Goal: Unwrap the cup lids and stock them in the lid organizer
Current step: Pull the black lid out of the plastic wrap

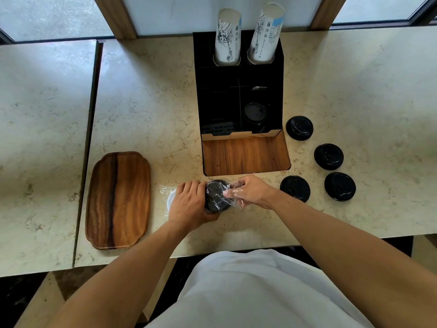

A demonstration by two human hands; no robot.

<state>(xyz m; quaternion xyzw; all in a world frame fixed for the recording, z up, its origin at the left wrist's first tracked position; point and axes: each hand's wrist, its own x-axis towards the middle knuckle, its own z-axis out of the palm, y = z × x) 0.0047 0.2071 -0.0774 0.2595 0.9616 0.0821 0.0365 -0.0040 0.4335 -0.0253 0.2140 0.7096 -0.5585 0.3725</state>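
Observation:
A sleeve of black cup lids (215, 194) in clear plastic wrap lies on its side near the counter's front edge. My left hand (189, 204) grips the sleeve around its left part. My right hand (250, 190) pinches the loose wrap at the sleeve's right end, with plastic draped over its fingers. A white lid edge (170, 198) shows at the sleeve's left end. Behind them stands the black lid organizer (238, 100) with one black lid (255, 112) in its right compartment. Several loose black lids (328, 156) lie on the counter to the right.
Two stacks of printed paper cups (228, 37) stand upside down in the organizer's back slots. The organizer's wooden base (246, 155) projects toward me. A wooden tray (118, 200) lies at the left. The marble counter (146, 95) has a seam at the far left.

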